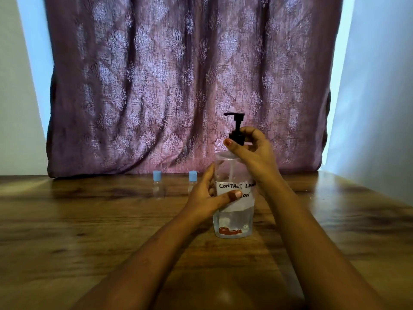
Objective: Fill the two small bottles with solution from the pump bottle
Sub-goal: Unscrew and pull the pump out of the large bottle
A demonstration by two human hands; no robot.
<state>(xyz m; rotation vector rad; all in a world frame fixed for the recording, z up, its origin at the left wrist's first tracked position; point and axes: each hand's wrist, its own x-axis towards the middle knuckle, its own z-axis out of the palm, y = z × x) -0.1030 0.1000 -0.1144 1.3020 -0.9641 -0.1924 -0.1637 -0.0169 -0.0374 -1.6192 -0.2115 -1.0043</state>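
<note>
Wooden counter point(89, 231): we find left hand point(207, 198) gripping the pump bottle point(233, 220), right hand point(252, 153) pinching its collar point(237, 137); we recommend keeping it upright.

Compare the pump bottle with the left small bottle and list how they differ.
The pump bottle is far larger than the left small bottle. The pump bottle has a black pump head; the left small bottle has a blue cap. The pump bottle bears a handwritten white label; the left small bottle shows none. Both are clear and stand on the wooden table.
</note>
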